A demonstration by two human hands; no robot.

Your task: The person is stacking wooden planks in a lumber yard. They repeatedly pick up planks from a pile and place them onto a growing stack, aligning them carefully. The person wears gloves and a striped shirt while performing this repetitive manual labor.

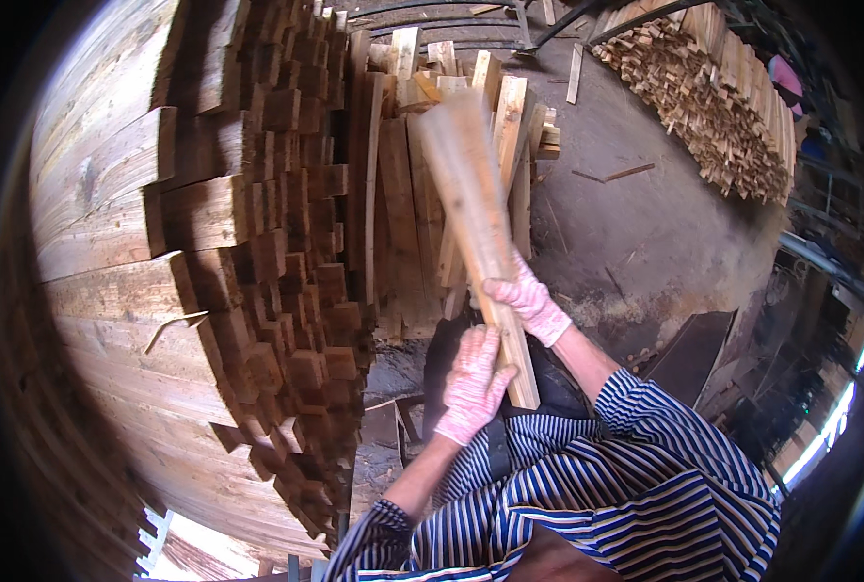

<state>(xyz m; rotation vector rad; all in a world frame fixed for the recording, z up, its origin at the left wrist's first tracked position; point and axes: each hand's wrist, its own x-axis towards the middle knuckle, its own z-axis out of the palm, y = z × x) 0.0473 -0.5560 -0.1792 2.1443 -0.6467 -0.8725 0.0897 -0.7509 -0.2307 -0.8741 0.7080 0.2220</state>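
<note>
Both hands grip one wooden board (476,233), which rises from just in front of the person's body up and away toward the top of the view, its far end blurred. The left hand (473,385), in a pink patterned glove, is closed around the board near its lower end, fingers wrapped over the left edge. The right hand (527,303), in a matching glove, grasps the same board a little higher, from the right side, with the fingers curled over its face. Both forearms come out of blue-and-white striped sleeves (645,456) at the bottom of the view (the cuffs are pushed back from the wrists).

Just behind the board, a loose bundle of planks (403,204) stands roughly upright on the ground, leaning against one another. To the left, a tall stack of timber (267,242) fills that side, its cut ends stepping outward, with broad flat boards (112,194) bending toward the rim. A thin bent metal rod (170,327) pokes out of the stack.

To the right lies a dusty grey floor (645,223) with a few scattered sticks, and beyond it, at the upper right, a second pile of short pale wood pieces (713,107). A dark flat sheet (694,354) lies on the floor near the right arm.
</note>
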